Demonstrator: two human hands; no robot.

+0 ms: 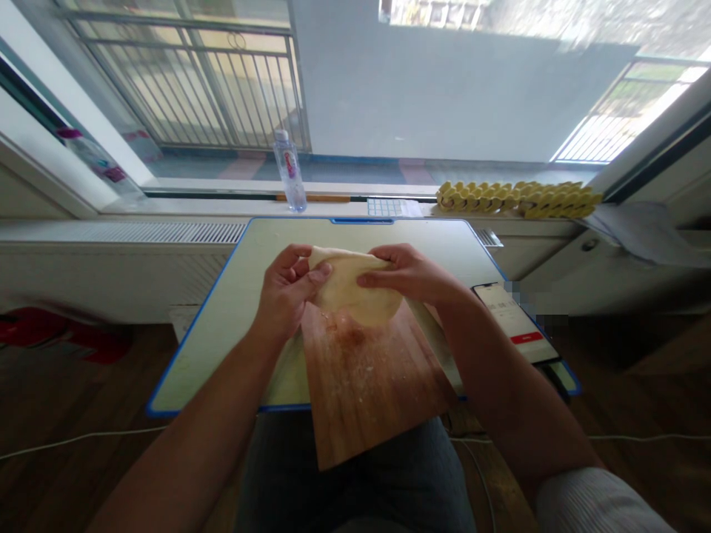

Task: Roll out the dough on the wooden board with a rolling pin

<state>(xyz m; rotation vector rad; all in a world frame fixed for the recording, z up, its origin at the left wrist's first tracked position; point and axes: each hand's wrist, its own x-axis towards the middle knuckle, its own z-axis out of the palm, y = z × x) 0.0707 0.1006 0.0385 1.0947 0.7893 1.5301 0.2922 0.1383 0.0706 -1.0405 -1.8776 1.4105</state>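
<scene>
A thin, pale sheet of dough (pixel 361 289) hangs between my two hands above the far end of a wooden board (pixel 378 385). My left hand (pixel 292 285) pinches its upper left edge, the thumb lying on the near face. At the upper right edge, my right hand (pixel 408 270) grips it with thumb and fingers. The lower rim of the dough droops in a curve over the board, and I cannot tell whether it touches. Flour specks and a reddish-brown patch mark the board, whose near corner juts past the table edge over my lap.
The board lies on a small pale table (pixel 222 333) with a blue rim. A phone (pixel 514 322) rests at its right side. Along the windowsill stand a plastic bottle (pixel 289 174) and yellow egg-carton-like trays (pixel 516 200). A white cable (pixel 83 438) runs across the floor.
</scene>
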